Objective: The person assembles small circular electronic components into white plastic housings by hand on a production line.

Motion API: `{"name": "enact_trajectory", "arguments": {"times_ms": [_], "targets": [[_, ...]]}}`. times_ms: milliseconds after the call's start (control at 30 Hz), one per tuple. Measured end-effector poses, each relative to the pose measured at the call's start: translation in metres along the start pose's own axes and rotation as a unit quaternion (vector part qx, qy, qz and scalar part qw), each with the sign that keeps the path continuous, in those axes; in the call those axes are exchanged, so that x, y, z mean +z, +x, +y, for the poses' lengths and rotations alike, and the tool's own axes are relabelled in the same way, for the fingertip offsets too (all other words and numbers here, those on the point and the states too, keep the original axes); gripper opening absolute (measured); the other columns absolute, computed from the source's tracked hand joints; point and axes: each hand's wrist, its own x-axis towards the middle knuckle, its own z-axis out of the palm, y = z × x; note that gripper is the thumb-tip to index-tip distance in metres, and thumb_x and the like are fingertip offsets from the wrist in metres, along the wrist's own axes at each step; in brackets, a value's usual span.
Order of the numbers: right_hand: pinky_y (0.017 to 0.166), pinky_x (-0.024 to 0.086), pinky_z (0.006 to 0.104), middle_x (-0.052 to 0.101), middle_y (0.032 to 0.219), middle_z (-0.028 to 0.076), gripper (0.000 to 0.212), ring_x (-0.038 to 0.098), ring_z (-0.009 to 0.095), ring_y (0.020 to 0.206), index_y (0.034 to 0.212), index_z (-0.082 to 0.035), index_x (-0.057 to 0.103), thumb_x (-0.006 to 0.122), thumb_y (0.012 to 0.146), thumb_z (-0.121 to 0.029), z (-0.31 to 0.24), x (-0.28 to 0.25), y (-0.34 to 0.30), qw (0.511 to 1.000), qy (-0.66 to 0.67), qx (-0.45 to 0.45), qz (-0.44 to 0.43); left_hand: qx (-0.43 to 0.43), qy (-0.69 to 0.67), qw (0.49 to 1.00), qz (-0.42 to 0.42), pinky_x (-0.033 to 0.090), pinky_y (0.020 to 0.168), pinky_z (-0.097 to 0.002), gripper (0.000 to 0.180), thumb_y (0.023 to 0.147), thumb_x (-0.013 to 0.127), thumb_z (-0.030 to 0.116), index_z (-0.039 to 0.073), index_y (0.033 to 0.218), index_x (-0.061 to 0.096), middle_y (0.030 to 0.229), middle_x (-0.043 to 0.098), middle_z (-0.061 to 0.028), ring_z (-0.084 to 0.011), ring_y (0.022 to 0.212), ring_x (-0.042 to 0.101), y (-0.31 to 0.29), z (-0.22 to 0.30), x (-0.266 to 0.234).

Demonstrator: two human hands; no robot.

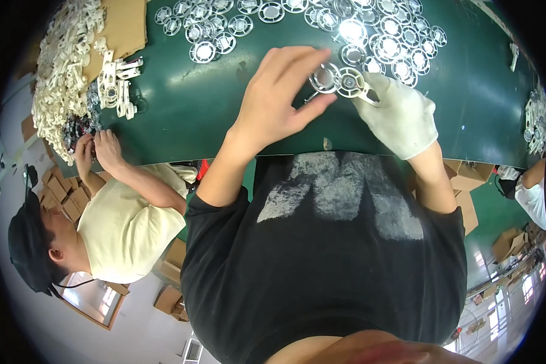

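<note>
Near the disc pile [389, 44], the right hand [400, 114] grips a white bracket [362, 91]; the left hand [273, 100], fingers apart, curves around a ring [325, 79].

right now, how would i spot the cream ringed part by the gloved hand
Find the dark green table, then the white-gloved right hand over it. At that hand's fingertips sits the cream ringed part, beside a clear ring. Unlike the shiny discs spread beyond, it is opaque cream with a short arm.
</note>
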Motion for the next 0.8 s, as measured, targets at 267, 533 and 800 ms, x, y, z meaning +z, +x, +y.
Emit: {"name": "enact_trajectory", "arguments": {"times_ms": [267, 533, 800], "targets": [[0.069, 0.059, 0.0416, 0.073, 0.083, 0.014, 0.024, 0.073, 0.032, 0.078, 0.107, -0.012, 0.073, 0.070, 0.087, -0.025, 0.005, 0.015, -0.006, 0.985, -0.021, -0.122, 0.123, -0.001, -0.065, 0.997, -0.050, 0.056, 0.089, -0.0364, 0.057, 0.073, 0.087, 0.013, 0.005, 0.126, 0.069, 0.121, 0.070, -0.0108, -0.0293, 0.107, 0.068, -0.001, 0.008, 0.012], [0.065, 0.055, 0.0365, 0.068, 0.076, 0.013, 0.036, 0.069, 0.022, 0.067, 0.108, 0.000, 0.067, 0.069, 0.089, -0.030, 0.016, 0.009, -0.002, 0.950, 0.286, -0.106, -0.072, 0.019, -0.067, 0.997, -0.039, 0.059, 0.089, -0.0353, 0.056, 0.074, 0.085, 0.009, 0.000, 0.126, 0.067, 0.120, 0.073, -0.0132, -0.0300, 0.106, 0.072, 0.001, 0.014, 0.011], [0.071, 0.051, 0.0366, 0.063, 0.075, 0.010, 0.040, 0.061, 0.022, 0.067, 0.106, -0.006, 0.068, 0.061, 0.100, -0.044, 0.021, 0.018, 0.002, 0.930, 0.306, -0.075, -0.187, 0.103, -0.153, 0.981, -0.063, 0.057, 0.095, -0.0384, 0.056, 0.076, 0.079, 0.002, -0.006, 0.129, 0.062, 0.125, 0.069, -0.0217, -0.0351, 0.114, 0.069, 0.002, 0.014, 0.011]]}}
